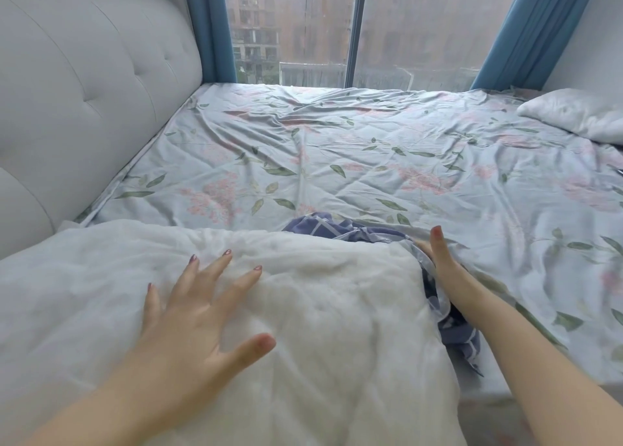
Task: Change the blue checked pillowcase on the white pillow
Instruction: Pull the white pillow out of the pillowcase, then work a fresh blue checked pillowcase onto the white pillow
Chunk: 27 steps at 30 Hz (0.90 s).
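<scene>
Spread flat, the left hand (192,314) presses the soft white quilted pillow (320,327) down, likely anchoring it, while at its right edge the right hand (441,256) (fingers straight, thumb up) pushes against the bunched blue checked fabric pillowcase (340,231).

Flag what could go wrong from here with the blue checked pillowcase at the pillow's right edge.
The blue checked pillowcase is bunched at the right edge of the white pillow; the left hand pressing flat on top may pin it, so pulling could snag. The right hand lies straight against the cloth without a clear grip and might slip. Tugging may rumple the floral bed sheet.
</scene>
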Each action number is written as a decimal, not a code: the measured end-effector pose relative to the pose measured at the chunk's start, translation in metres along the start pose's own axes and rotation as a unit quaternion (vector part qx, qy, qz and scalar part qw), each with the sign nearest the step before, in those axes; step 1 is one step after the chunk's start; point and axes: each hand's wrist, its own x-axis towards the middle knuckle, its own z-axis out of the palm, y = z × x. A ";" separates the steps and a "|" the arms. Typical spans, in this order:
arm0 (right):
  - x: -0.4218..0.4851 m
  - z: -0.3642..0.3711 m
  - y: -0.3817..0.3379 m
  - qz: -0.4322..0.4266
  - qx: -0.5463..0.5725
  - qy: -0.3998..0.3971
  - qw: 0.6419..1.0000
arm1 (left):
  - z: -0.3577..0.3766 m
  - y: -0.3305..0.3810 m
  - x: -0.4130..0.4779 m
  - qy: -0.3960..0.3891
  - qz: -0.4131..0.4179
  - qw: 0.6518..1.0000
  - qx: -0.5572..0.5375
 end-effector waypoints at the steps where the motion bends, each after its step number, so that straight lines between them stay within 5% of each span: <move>1: -0.001 0.002 -0.002 -0.037 -0.037 0.037 0.998 | -0.002 -0.003 -0.001 0.005 -0.015 1.000 0.008; 6: -0.032 0.010 -0.019 -0.247 -0.197 0.219 0.923 | -0.014 -0.048 0.002 0.099 -0.110 0.987 0.061; 12: -0.082 0.035 -0.013 -0.179 -0.261 0.113 0.942 | -0.023 -0.162 -0.002 0.140 -0.286 0.947 0.048; 16: -0.096 0.067 -0.005 -0.125 -0.268 0.059 0.954 | -0.019 -0.143 -0.012 0.094 -0.306 0.947 0.028; 19: -0.099 0.090 -0.004 -0.130 -0.271 0.112 0.947 | -0.008 -0.121 -0.008 0.095 -0.303 0.946 0.061; 23: -0.097 0.099 -0.013 -0.137 -0.245 0.145 0.949 | -0.005 -0.113 -0.011 0.203 -0.254 0.945 -0.033; 27: -0.095 0.093 -0.034 -0.212 -0.223 0.192 0.932 | -0.026 -0.108 -0.021 0.346 -0.226 0.896 -0.164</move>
